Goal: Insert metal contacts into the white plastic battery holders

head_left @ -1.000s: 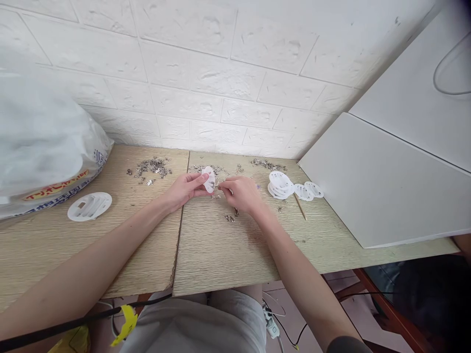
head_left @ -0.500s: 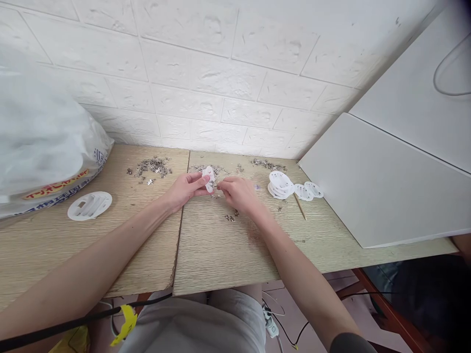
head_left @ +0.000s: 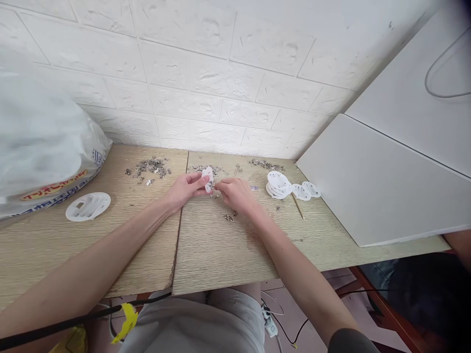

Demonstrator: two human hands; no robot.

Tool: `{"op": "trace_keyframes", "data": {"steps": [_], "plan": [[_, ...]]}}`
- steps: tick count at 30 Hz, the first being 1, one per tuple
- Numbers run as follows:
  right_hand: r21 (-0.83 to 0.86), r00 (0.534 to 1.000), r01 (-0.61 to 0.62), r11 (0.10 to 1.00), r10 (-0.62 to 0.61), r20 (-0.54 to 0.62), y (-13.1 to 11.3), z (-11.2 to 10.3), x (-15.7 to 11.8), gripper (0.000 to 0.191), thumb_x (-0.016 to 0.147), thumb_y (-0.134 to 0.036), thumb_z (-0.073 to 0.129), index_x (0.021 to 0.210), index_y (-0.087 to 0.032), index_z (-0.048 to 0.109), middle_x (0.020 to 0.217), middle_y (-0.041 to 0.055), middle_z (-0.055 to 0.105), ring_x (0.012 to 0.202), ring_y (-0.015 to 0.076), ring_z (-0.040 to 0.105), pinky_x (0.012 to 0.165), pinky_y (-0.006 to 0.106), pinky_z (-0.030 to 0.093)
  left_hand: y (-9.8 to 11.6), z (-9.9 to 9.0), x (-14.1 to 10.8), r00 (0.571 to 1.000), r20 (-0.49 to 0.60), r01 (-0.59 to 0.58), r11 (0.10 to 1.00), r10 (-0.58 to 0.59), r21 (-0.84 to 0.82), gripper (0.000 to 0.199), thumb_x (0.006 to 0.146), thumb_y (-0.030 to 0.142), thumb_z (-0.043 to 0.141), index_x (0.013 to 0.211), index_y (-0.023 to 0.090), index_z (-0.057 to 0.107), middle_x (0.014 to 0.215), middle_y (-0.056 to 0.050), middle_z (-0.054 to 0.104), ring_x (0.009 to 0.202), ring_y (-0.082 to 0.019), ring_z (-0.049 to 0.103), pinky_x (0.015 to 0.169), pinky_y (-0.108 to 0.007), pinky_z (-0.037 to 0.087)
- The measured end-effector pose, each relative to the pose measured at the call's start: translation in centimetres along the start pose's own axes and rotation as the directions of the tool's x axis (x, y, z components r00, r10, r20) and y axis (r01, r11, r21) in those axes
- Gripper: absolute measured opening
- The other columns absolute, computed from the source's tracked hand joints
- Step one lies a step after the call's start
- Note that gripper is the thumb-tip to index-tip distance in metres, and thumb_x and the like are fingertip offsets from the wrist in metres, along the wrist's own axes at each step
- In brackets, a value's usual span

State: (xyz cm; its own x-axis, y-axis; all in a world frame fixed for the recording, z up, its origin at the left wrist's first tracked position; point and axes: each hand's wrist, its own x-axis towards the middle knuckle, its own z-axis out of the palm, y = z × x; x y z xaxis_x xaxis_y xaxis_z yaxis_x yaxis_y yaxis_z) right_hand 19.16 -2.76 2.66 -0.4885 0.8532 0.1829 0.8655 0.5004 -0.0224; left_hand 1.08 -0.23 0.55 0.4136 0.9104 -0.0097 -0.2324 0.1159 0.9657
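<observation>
My left hand (head_left: 184,189) pinches a small white plastic disc (head_left: 208,177) upright above the wooden table (head_left: 217,245). My right hand (head_left: 235,193) has its fingertips pressed together right against the disc's edge, apparently around a tiny metal part that is too small to make out. Loose small metal pieces (head_left: 229,216) lie on the table just below my right hand.
A heap of white discs (head_left: 281,185) and a thin wooden stick (head_left: 298,206) lie to the right. More metal bits (head_left: 151,166) sit near the brick wall. A round white plastic cover (head_left: 88,206) and a large plastic bag (head_left: 40,142) are at left; white panels (head_left: 375,181) lean at right.
The disc in my left hand has turned more edge-on and looks narrower. My right hand's fingertips have moved closer to it. The view has shifted slightly.
</observation>
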Motion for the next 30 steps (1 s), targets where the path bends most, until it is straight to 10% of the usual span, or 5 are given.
{"op": "trace_keyframes", "data": {"steps": [23,30], "plan": [[0.363,0.987,-0.117,0.925,0.148,-0.059,1.9,0.1,-0.1,0.03,0.09,-0.007,0.041,0.103,-0.017,0.066,0.085,0.0032,0.07,0.076,0.0148,0.062,0.071,0.025,0.04,-0.5,-0.8,0.4,0.998,-0.031,-0.045,0.996,0.048,0.071,0.07,0.061,0.028,0.085,0.125,0.019,0.056,0.133,-0.012,0.057,0.122,-0.026,0.054,0.11,-0.046,0.037],[0.667,0.957,-0.248,0.703,0.285,0.054,0.7,-0.5,-0.1,0.022,0.093,-0.029,0.049,0.078,-0.017,0.061,0.059,-0.002,0.063,0.045,0.0089,0.054,0.053,0.022,0.04,-0.5,-0.5,0.3,0.998,-0.016,-0.05,0.987,0.053,0.154,0.087,0.054,0.02,0.086,0.131,0.021,0.046,0.128,-0.012,0.057,0.108,-0.025,0.061,0.097,-0.046,0.048]]}}
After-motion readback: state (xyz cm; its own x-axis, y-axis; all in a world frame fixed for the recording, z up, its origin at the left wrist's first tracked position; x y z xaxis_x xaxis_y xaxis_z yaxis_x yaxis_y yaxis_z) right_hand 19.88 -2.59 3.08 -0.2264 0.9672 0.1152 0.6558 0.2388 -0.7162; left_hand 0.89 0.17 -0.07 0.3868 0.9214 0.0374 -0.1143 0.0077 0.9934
